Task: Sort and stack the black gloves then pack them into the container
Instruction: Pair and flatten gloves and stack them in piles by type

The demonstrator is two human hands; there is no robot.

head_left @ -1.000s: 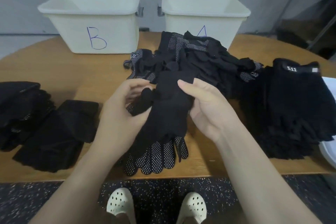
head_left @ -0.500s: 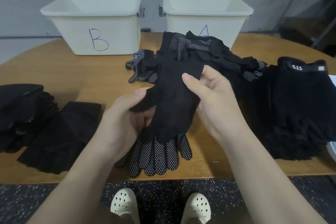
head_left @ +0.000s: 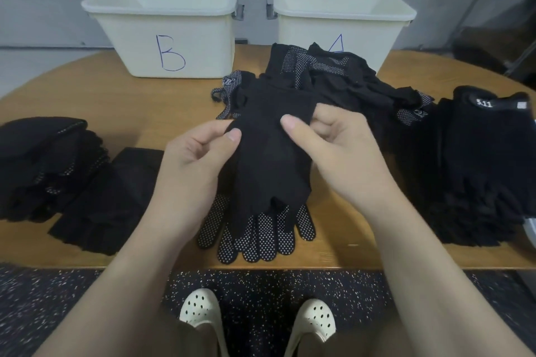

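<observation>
A plain black glove (head_left: 269, 159) hangs between both hands above the table's front middle, cuff up and fingers down. My left hand (head_left: 194, 159) pinches its left cuff edge between thumb and forefinger. On the right cuff edge my right hand (head_left: 336, 148) has the same pinch. Under the held glove lies a dotted-palm glove (head_left: 258, 238), fingers toward the table edge. Behind it a loose heap of black gloves (head_left: 333, 78) spreads in front of container A (head_left: 342, 9). Container B (head_left: 162, 23) stands to its left.
Two stacks of black gloves lie at the left (head_left: 43, 165) (head_left: 107, 200). A tall stack of thicker gloves with a 5.11 label (head_left: 481, 171) sits at the right. The wooden table (head_left: 116, 101) ends just before my knees.
The glove has been lifted and spread flat. Both hands shifted from clasping its middle to pinching the cuff corners, moving apart and slightly up.
</observation>
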